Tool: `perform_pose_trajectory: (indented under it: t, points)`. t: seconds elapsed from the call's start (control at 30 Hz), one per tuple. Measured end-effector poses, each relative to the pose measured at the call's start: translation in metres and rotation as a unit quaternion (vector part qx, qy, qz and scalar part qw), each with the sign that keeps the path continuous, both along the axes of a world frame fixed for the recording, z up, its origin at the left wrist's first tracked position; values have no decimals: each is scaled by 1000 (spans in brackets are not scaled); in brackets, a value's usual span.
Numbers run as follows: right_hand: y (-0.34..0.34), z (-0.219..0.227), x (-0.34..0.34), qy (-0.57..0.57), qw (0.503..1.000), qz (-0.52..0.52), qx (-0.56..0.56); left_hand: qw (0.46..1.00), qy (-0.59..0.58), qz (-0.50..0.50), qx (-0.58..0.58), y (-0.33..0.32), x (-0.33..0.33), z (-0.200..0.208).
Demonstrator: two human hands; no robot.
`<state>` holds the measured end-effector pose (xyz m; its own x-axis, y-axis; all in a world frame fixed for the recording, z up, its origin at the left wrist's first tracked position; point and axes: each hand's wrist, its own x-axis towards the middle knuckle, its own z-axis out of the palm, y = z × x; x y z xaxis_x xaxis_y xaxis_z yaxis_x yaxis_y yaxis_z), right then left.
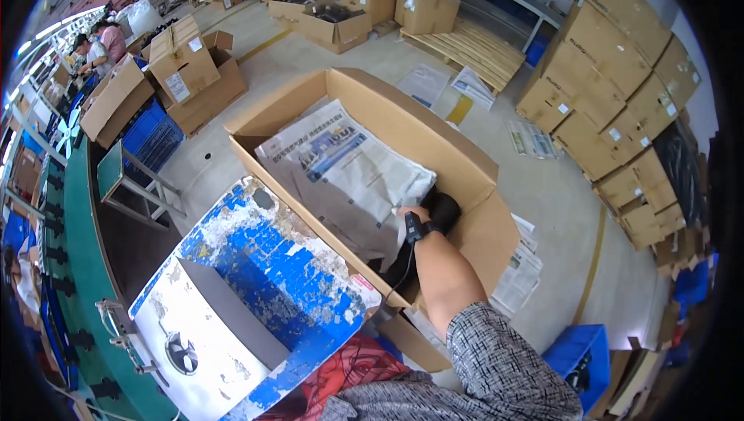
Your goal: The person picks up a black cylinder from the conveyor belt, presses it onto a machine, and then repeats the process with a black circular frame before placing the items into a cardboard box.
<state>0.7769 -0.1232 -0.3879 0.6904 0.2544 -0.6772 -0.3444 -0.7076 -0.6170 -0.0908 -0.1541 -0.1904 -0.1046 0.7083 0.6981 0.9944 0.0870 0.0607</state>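
Observation:
My right hand [415, 214] reaches into a long open cardboard box [422, 128], its fingers closed at the edge of a newspaper sheet [372, 175]. A black device is strapped round that wrist, with a thin cable running from it. The newspaper spreads over much of the box's contents. Beside the hand, black rounded objects [445, 210] show from under the paper; their kind is hidden. My left hand is out of view.
A worn blue-and-white metal machine [287, 266] stands left of the box, against its side. A green conveyor [81, 266] runs along the left. Stacked cartons [597, 72] rise at right, near a wooden pallet [473, 45]. Loose newspapers [533, 139] lie on the floor; a blue bin [577, 367] is lower right.

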Motion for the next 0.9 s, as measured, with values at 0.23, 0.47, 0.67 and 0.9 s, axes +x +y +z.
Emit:
perform_pose_trajectory:
  t: [0.23, 0.47, 0.67, 0.9]
  points:
    - [-6, -19, 3, 56, 955, -59, 287, 999, -42, -16, 19, 4, 3, -2]
    - [55, 177, -20, -202, 933, 196, 225, 999, -33, -14, 33, -4, -11, 7]
    - [-88, 418, -10, -151, 890, 171, 394, 999, -26, -14, 16, -10, -6, 9]
    - [-436, 245, 42, -214, 853, -236, 413, 999, -18, -45, -5, -2, 6, 11]
